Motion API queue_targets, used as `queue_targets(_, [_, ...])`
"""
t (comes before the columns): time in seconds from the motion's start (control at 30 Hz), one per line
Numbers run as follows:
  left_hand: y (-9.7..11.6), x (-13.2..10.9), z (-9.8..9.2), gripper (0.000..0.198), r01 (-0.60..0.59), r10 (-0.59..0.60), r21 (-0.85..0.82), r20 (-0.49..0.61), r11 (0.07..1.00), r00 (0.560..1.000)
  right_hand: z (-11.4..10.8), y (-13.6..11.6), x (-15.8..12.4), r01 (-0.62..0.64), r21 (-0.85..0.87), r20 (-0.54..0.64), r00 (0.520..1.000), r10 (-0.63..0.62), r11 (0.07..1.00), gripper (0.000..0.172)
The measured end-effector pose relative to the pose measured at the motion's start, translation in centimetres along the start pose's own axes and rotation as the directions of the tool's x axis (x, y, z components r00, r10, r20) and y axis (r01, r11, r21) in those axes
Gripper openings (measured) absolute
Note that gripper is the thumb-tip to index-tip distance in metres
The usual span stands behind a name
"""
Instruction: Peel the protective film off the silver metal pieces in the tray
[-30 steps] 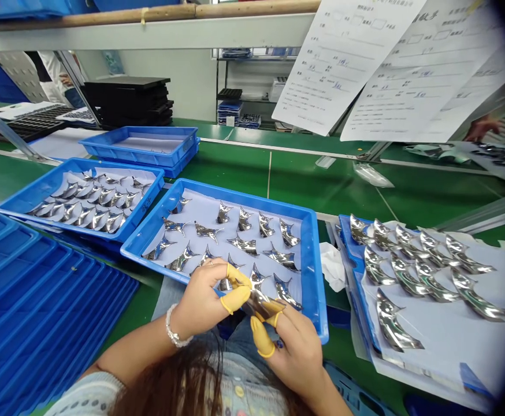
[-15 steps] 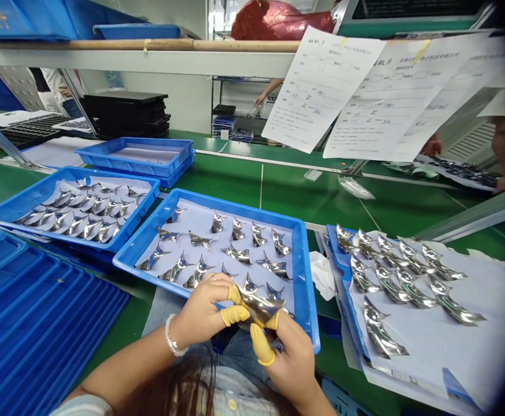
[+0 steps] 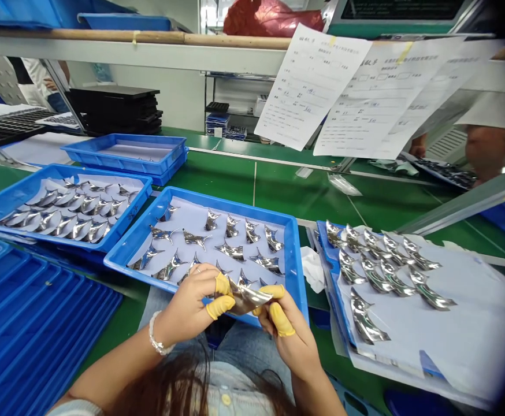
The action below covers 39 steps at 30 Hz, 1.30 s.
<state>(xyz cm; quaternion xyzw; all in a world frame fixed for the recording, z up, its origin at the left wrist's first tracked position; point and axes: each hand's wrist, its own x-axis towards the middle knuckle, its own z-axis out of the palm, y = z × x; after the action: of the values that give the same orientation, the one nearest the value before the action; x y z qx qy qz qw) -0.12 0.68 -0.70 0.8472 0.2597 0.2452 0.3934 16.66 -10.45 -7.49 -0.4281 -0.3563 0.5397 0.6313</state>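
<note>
Fingers closed and pinching: the left hand and the right hand grip a curved, mirror-polished metal part between them, right over the near rim of a blue plastic tray. Across the wide view, a green workbench carries a stack of empty-looking ribbed blue trays on the left and a tray of tightly packed parts beyond them. To the right, larger silver pieces lie in rows on a pale sheet. Right under the hands, more parts sit spaced out on the tray's pale liner, and that's the danger zone: a slip from this slick surface could drop the piece onto its neighbours and scratch the polish. A bare knuckle or palm straying onto the metal could smear it too, and the sharp, swept tips might snag or tear the thin rubber. The shape is a thin, winglike sliver, tapering to points and bright as a mirror. Matte yellow finger cots cover the gripping fingers, and a beaded bracelet circles the left wrist.
</note>
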Motion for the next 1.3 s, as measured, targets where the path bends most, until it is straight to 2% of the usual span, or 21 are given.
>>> queue_targets(0.1, [0.0, 0.0, 0.0, 0.049, 0.005, -0.005, 0.016, 0.019, 1.0, 1.0, -0.4, -0.1, 0.2, 0.071, -0.015, -0.054, 0.996, -0.072, 0.997, 0.021])
queue_targets(0.17, [0.0, 0.0, 0.0, 0.049, -0.011, 0.01, 0.025, 0.025, 1.0, 1.0, -0.6, -0.4, 0.4, 0.125, -0.093, -0.068, 0.989, -0.132, 0.988, 0.021])
queue_targets(0.3, [0.0, -0.2, 0.0, 0.048, -0.049, 0.047, 0.046, 0.038, 0.998, 0.998, -0.7, -1.6, 0.5, 0.138, -0.251, -0.026, 0.988, -0.149, 0.958, 0.02])
queue_targets(0.43, [0.2, -0.2, -0.3, 0.047, -0.056, 0.052, 0.087, 0.055, 0.995, 0.997, -0.5, -2.9, 0.5, 0.155, -0.335, 0.117, 0.986, -0.122, 0.929, 0.031])
queue_targets(0.57, [0.4, -0.1, -0.6, 0.048, -0.071, 0.062, 0.12, 0.078, 0.99, 0.995, -0.4, -3.9, 0.9, 0.184, -0.359, 0.279, 0.957, -0.083, 0.915, 0.057])
queue_targets(0.63, [0.4, 0.0, -0.7, 0.047, -0.086, 0.074, 0.131, 0.09, 0.988, 0.993, -0.4, -4.2, 1.2, 0.196, -0.37, 0.344, 0.937, -0.063, 0.908, 0.064])
queue_targets(0.83, [0.5, 0.1, -0.9, 0.04, -0.118, 0.107, 0.119, 0.099, 0.986, 0.989, -0.1, -4.4, 1.6, 0.254, -0.476, 0.431, 0.902, -0.028, 0.842, 0.06])
queue_targets(1.3, [-0.1, 0.3, -0.9, 0.027, -0.221, 0.214, 0.127, 0.069, 0.967, 0.974, 0.4, -4.7, 1.7, 0.279, -0.38, 0.549, 0.835, -0.027, 0.882, 0.055])
